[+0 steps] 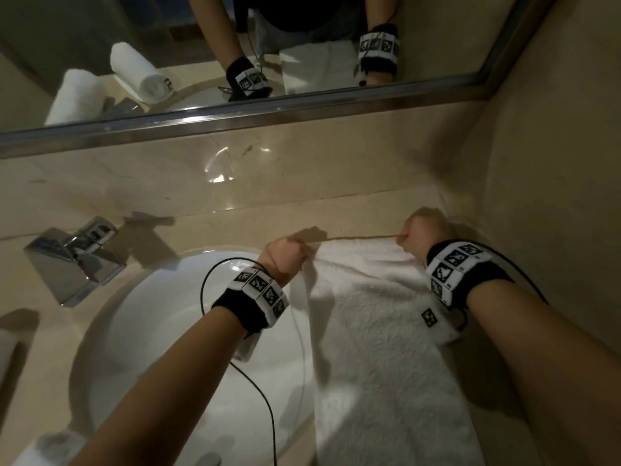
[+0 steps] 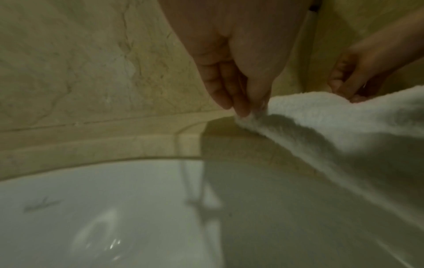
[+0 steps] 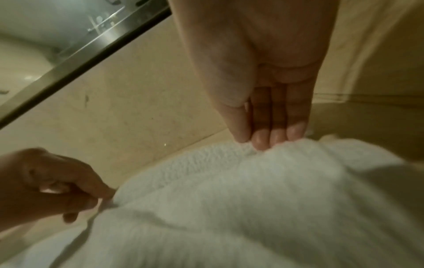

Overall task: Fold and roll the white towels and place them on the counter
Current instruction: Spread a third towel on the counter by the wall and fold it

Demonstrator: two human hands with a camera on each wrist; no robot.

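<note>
The white towel (image 1: 379,331) is spread lengthwise on the bench (image 1: 215,227), to the right of the sink (image 1: 161,331), with its left edge overhanging the basin and its near end running out of the head view. Its far edge is held at both corners: the left hand (image 1: 284,258) pinches the left corner between thumb and fingertips (image 2: 241,107), and the right hand (image 1: 418,235) pinches the right corner, its fingers (image 3: 277,137) closed together on the pile. Neither hand holds anything else.

The towel is judged to be soft, limp terry, light and easily creased (it sags between the two pinches in the left wrist view). It should not slip on the bench, but it will keep no shape by itself, so folds will need to be pressed flat. It is best taken by its corners or along a hem, both corners being moved together so the edge stays straight; the overhang at the sink is likely to drag or drop into the basin unless lifted clear.

By count: one towel is in the hands; two rolled towels (image 1: 141,74) are seen only as reflections in the mirror (image 1: 100,35); one tap (image 1: 75,257) and one sink are present. A pale shape at the lower left corner cannot be identified.
</note>
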